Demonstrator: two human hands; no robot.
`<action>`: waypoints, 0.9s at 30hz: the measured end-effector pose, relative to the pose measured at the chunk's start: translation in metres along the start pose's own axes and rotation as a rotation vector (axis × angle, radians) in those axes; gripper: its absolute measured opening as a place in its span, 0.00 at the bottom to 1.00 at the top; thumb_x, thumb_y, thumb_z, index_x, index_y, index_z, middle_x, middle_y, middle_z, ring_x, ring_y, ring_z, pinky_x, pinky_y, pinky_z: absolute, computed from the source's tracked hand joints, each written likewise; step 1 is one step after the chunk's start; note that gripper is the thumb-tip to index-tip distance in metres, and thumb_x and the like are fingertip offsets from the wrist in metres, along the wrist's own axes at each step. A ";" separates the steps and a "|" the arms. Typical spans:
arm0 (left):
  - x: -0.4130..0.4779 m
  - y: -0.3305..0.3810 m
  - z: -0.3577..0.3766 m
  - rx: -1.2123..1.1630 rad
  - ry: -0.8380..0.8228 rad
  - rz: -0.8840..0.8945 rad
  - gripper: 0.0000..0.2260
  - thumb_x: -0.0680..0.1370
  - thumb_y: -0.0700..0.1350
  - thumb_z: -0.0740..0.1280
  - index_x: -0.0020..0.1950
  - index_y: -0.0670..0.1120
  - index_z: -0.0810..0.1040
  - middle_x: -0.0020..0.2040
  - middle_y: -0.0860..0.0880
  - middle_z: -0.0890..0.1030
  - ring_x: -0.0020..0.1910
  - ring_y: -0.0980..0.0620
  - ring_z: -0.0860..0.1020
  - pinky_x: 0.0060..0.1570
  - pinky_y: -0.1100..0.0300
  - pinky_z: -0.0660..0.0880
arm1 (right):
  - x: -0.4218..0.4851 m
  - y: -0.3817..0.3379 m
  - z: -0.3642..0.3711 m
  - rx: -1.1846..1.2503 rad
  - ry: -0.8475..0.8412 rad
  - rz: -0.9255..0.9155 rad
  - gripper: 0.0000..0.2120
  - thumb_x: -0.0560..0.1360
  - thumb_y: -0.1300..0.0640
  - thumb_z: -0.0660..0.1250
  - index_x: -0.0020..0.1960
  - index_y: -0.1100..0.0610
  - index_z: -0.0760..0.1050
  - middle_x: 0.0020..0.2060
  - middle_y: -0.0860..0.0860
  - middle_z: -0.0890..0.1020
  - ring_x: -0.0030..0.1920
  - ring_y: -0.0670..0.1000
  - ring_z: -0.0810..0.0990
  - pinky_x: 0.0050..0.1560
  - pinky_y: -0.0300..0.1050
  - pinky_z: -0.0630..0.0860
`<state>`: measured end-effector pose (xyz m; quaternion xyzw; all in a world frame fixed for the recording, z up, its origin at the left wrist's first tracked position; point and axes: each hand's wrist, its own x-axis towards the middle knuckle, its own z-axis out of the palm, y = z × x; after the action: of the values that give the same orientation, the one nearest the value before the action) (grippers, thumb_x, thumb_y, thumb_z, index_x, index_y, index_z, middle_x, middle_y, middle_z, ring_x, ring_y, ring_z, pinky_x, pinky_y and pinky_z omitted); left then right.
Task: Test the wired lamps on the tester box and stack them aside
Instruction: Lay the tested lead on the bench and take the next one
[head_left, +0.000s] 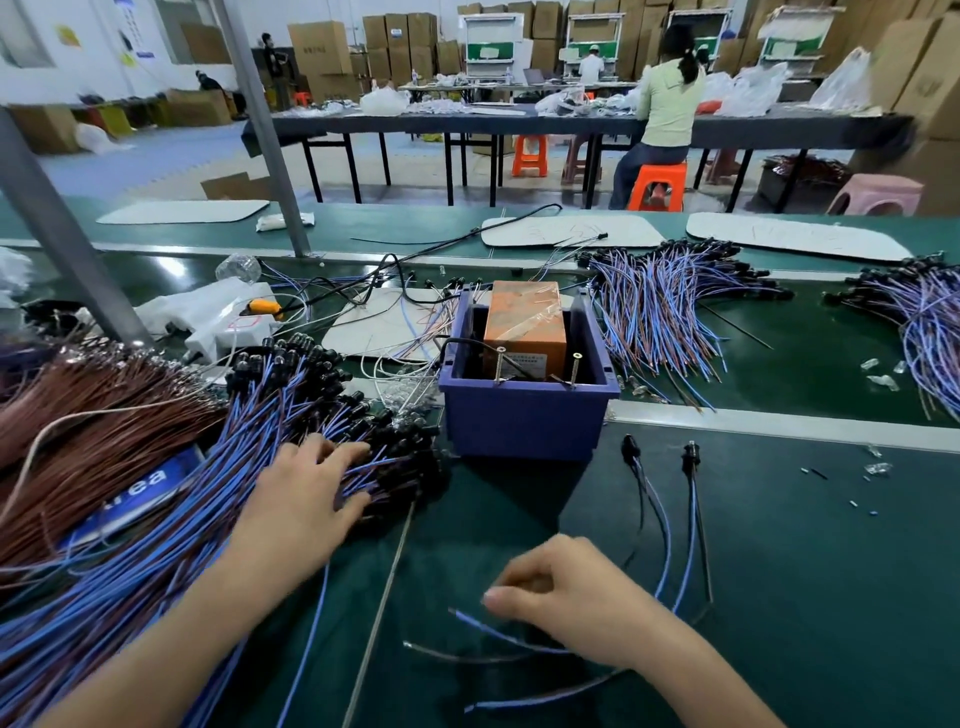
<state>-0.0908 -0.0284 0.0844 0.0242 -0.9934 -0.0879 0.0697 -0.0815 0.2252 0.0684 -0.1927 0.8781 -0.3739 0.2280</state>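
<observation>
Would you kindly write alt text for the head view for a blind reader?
A person's left hand rests spread on a pile of blue-wired lamps; the right hand curls over loose wires. Ahead, a blue bin holds the orange tester box.

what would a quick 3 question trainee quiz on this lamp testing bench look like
1. True or false: the orange box stands inside the blue bin.
2. The left hand rests on: A) the pile of blue-wired lamps; B) a pink stool; C) the orange box.
3. How many loose lamps lie by themselves just right of the blue bin?

Key: 1 true; 2 A; 3 two.
</observation>
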 end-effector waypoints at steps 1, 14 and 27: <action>0.002 -0.009 0.004 0.103 -0.025 -0.031 0.20 0.77 0.49 0.66 0.69 0.52 0.70 0.61 0.49 0.71 0.57 0.48 0.71 0.58 0.56 0.70 | 0.000 -0.004 0.002 -0.024 0.000 -0.021 0.11 0.74 0.46 0.67 0.48 0.50 0.84 0.40 0.48 0.85 0.38 0.40 0.79 0.43 0.37 0.74; 0.035 -0.030 -0.011 -0.168 0.028 -0.216 0.06 0.74 0.35 0.68 0.46 0.45 0.81 0.45 0.45 0.81 0.43 0.47 0.77 0.43 0.60 0.69 | 0.014 -0.016 -0.001 0.315 0.236 -0.074 0.06 0.76 0.55 0.67 0.45 0.52 0.84 0.37 0.48 0.85 0.43 0.47 0.83 0.49 0.42 0.78; 0.069 -0.004 -0.017 -0.256 0.341 -0.215 0.06 0.79 0.44 0.65 0.52 0.44 0.80 0.50 0.44 0.79 0.47 0.44 0.78 0.46 0.52 0.76 | 0.008 -0.018 -0.001 0.667 0.293 0.006 0.10 0.79 0.58 0.64 0.45 0.55 0.83 0.37 0.52 0.86 0.36 0.48 0.82 0.35 0.34 0.75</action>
<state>-0.1565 -0.0399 0.1097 0.1355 -0.9398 -0.2145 0.2291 -0.0852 0.2102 0.0806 -0.0495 0.7319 -0.6626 0.1512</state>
